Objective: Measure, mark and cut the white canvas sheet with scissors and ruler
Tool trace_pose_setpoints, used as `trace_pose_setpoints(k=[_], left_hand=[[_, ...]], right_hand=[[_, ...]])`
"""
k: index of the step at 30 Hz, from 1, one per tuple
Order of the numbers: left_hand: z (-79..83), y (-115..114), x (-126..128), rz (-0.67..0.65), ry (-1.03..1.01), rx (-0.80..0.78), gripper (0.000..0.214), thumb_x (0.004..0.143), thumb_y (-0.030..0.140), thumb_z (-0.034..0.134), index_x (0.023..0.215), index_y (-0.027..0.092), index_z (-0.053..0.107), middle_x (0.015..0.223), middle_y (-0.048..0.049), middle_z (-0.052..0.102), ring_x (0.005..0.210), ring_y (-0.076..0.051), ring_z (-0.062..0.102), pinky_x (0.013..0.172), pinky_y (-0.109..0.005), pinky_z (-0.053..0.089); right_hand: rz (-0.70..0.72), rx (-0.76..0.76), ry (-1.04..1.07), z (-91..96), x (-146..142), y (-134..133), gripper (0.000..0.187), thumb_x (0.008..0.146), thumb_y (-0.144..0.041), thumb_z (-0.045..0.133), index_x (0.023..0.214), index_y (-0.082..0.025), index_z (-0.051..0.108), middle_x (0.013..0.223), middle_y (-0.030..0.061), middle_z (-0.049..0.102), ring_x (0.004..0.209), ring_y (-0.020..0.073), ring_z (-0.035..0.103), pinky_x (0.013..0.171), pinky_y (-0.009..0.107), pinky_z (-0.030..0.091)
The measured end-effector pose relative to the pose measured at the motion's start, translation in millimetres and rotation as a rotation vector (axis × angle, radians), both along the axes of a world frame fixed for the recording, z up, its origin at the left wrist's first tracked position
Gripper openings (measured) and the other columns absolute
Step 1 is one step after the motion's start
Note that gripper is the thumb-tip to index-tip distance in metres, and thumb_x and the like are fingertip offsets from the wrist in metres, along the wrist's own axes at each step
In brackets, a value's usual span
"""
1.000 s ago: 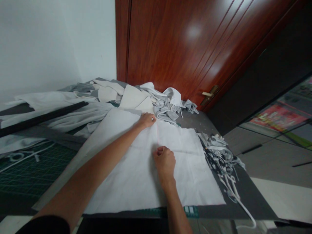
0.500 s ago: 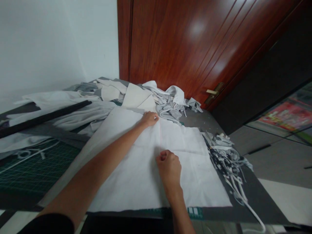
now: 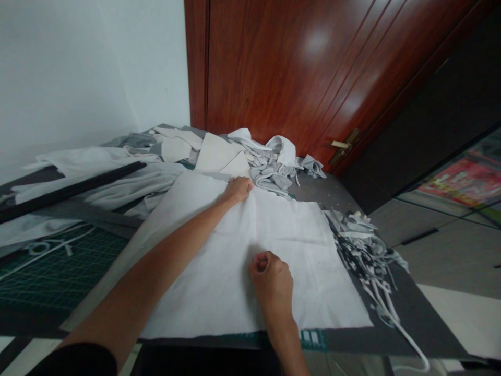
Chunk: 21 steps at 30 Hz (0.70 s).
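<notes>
A large white cloth lies spread over the table before me. At its far edge, my left hand is closed, fingers pinching the fabric. My right hand is curled shut just above the middle of the cloth, nearer to me. Whatever its fingertips hold, if anything, is hidden. A faint straight line or crease runs down the cloth between my two hands.
Grey and white fabric pieces are heaped along the back. On the left, a black bar rests over cloth beside a green cutting mat. Scraps and cords lie on the right. A wooden door stands behind.
My right hand has moved a little toward me over the cloth. My left hand stays at the far edge, its fingers tucked slightly closer.
</notes>
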<state>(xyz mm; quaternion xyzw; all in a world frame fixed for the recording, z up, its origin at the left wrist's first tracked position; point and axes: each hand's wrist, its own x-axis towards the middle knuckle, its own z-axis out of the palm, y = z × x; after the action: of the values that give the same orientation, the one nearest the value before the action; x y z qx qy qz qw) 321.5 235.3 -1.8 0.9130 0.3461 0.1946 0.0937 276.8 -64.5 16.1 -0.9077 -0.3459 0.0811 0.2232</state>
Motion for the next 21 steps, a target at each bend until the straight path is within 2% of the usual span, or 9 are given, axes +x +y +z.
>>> trace_pose_setpoints(k=[11,21], left_hand=[[-2.4,4,2,0.014,-0.004,-0.015,0.025,0.098,0.031,0.051,0.109,0.021,0.072,0.120,-0.0101,0.073,0.118,-0.028,0.063,0.104,-0.042,0.045],[-4.3,7,4,0.006,-0.006,-0.021,0.027,0.099,0.032,0.050,0.110,0.021,0.072,0.120,-0.0090,0.074,0.118,-0.027,0.063,0.105,-0.042,0.044]], right_hand=[[-0.004,0.006,0.031,-1.2,-9,-22,0.013,0.084,-0.014,0.066,0.084,-0.024,0.075,0.080,0.0023,0.079,0.074,0.0200,0.074,0.060,0.026,0.041],[0.039,0.069,0.020,-9.7,-24,-58,0.015,0.081,-0.011,0.066,0.079,-0.025,0.072,0.073,0.0006,0.077,0.068,0.0190,0.074,0.059,0.025,0.045]])
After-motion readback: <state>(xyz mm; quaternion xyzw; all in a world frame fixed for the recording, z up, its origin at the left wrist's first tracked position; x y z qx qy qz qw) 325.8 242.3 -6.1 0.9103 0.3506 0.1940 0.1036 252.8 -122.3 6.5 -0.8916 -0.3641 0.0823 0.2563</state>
